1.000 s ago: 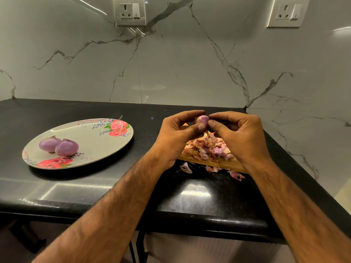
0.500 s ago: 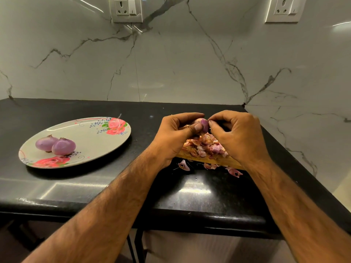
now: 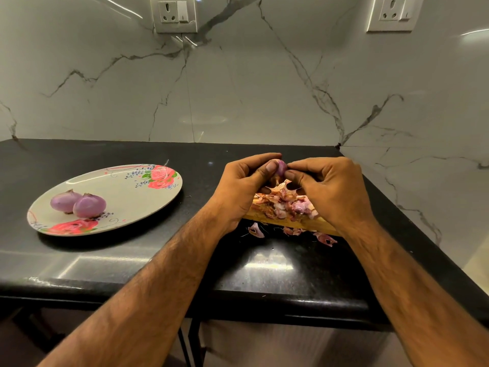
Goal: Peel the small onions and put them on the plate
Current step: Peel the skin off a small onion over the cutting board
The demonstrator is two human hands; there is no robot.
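both grips pinch one small purple onion [image 3: 281, 167] between left hand [image 3: 243, 188] and right hand [image 3: 329, 193], above pink peels [image 3: 287, 205] on a wooden board [image 3: 313, 225]. two peeled purple onions [image 3: 89, 205] lie touching on the floral plate [image 3: 132, 197], left on the black counter [image 3: 105, 260].

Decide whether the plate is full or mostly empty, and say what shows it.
Mostly empty: the plate holds just two onions, touching, near its left edge; the rest is bare.

Black counter [image 3: 105, 260], marble wall [image 3: 238, 88], two sockets [image 3: 174, 14] [image 3: 394, 13], wooden board [image 3: 317, 225].
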